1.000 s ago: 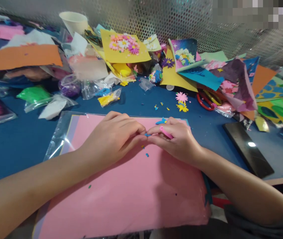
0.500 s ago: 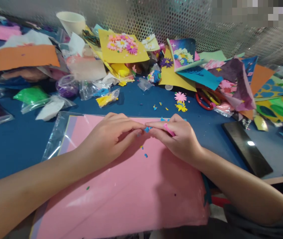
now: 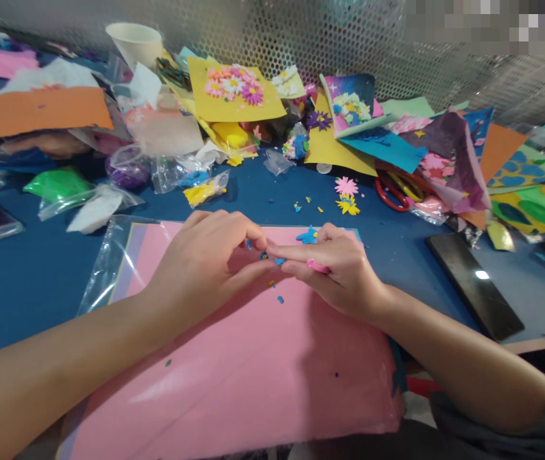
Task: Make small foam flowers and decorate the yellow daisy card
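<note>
My left hand is curled over the pink sheet, its thumb and index fingertip around a small blue clay piece with a yellow spot. Touching it from the right are the fingertips of my right hand, where another blue clay bit shows. A small pink stick-like tool lies between the right thumb and index finger. Behind that hand is a blue clay flower. Tiny blue and yellow crumbs dot the pink sheet, which is in a clear plastic sleeve.
A pink flower and a yellow flower lie beyond the sheet. Red-handled scissors and a dark phone are on the right. Bagged clay, decorated cards and a paper cup crowd the back.
My left fingers have parted slightly from the right ones and curled, showing the blue piece. My right hand has shifted a little down, uncovering more of the blue flower.
</note>
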Demonstrator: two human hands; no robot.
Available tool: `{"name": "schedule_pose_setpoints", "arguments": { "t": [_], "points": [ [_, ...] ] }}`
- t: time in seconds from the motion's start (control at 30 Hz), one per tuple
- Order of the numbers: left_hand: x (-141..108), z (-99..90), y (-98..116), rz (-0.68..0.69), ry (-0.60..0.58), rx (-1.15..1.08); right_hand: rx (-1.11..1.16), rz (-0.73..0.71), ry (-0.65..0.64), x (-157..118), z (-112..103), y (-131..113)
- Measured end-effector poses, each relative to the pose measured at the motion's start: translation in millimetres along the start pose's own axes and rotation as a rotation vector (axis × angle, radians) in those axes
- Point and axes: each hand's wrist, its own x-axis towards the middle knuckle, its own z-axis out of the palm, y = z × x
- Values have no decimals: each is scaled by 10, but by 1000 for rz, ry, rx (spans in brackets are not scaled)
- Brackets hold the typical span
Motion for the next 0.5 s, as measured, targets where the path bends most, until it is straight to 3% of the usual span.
{"name": "schedule_pose_setpoints", "arguments": {
  "t": [0.23, 0.5],
  "points": [
    [-46, -37, 21, 188, 37, -6, 169, 61, -41, 33, -15, -19],
    [-20, -38, 53, 206, 65, 88, 150, 80, 37, 65, -35, -42]
  ]
}}
